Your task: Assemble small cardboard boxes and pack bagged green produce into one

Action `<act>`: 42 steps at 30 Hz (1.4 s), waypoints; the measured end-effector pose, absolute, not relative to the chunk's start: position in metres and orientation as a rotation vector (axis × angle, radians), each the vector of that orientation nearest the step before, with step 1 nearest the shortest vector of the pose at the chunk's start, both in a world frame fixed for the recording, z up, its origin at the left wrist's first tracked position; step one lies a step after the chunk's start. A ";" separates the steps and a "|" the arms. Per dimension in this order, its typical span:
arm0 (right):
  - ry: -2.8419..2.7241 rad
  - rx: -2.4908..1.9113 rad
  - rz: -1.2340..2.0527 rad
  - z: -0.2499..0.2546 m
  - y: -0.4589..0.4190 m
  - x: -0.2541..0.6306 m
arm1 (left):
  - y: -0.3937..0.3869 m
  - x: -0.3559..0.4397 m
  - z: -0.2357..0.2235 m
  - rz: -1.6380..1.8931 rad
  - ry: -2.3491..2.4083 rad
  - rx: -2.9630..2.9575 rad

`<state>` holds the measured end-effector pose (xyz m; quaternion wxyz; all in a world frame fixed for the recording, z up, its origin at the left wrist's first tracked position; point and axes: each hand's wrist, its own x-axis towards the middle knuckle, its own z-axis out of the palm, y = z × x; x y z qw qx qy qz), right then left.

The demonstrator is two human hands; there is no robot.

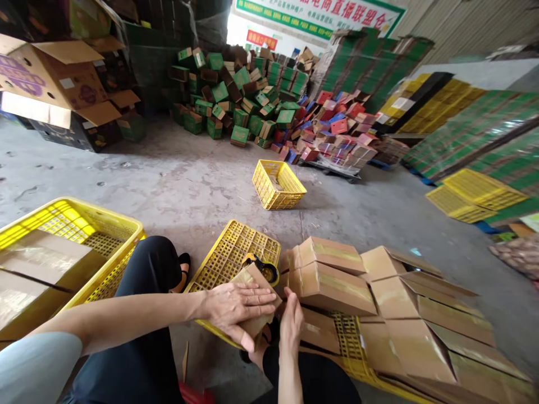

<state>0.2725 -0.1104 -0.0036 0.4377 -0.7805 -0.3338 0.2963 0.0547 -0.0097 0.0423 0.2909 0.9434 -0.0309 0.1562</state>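
One small carton [256,324] directly under flat left hand [238,307], just beside right hand [291,318]; latter's fingers extended, contact unclear. Judged light, stiff-walled, crushable if pressed; best hold: opposite side walls.

Beyond the floor's [210,188] far edge, a banner [324,17] with a green border hangs on the wall. Its large red characters include 电商直播联盟仓, the line running out of view at the top. The smaller line beneath reads in part 产品基地种植户 and 电商运营团队; the yellow characters on its green strip are too small to make out. Below it, a red sign [261,39] carries yellow characters, too blurred to read. Near the floor's far left corner, an open cardboard carton [54,73] bears purple lettering that cannot be read and a white label [66,83], likewise illegible.
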 end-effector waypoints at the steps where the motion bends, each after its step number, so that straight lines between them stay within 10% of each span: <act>1: -0.874 -1.948 0.583 0.004 -0.117 0.263 | -0.008 0.053 0.045 0.421 -0.070 2.482; 14: -1.665 -2.186 -0.044 -0.004 -0.121 0.176 | -0.006 0.029 0.020 0.495 0.311 2.589; 42: -1.623 -2.218 -0.036 -0.004 -0.124 0.197 | -0.008 0.054 0.010 0.572 0.506 2.787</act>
